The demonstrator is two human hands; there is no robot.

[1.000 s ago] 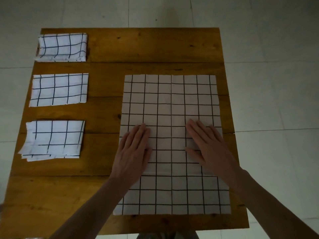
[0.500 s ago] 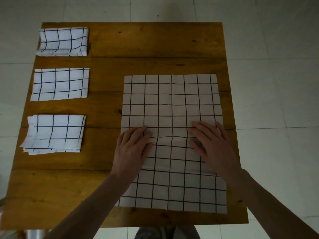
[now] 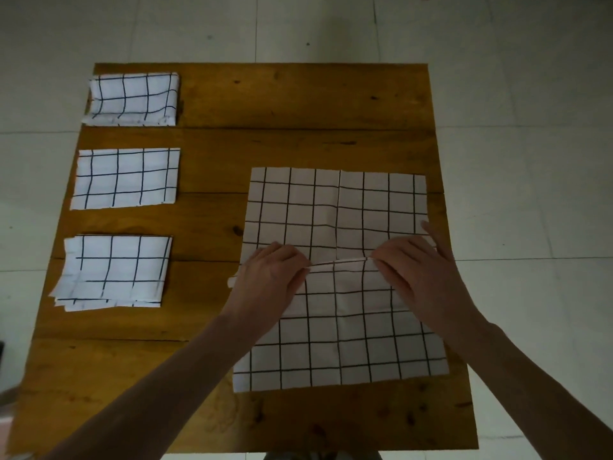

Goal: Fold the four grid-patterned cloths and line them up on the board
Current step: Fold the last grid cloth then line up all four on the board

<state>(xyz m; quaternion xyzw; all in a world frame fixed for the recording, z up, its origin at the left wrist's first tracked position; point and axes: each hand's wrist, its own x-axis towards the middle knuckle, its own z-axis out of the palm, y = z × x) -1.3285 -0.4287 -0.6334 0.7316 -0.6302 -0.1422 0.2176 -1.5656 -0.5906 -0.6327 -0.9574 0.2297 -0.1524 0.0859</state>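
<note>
Three folded grid-patterned cloths lie in a column down the left side of the wooden board: a far one, a middle one and a near, untidy one. A fourth cloth lies spread on the right half of the board. Across its middle a ridge of fabric is raised. My left hand pinches that ridge at its left part. My right hand pinches it at the right part, fingers curled onto the fabric. The cloth's near half lies flat toward the board's front edge.
The board stands on a pale tiled floor. Bare wood shows at the far right and along the front left. A dark object peeks in at the left edge of the view.
Both hands went from lying flat on the spread cloth to pinching its middle, which has risen into a crosswise ridge. The cloth's far edge has drawn nearer. The three folded cloths have not moved.
</note>
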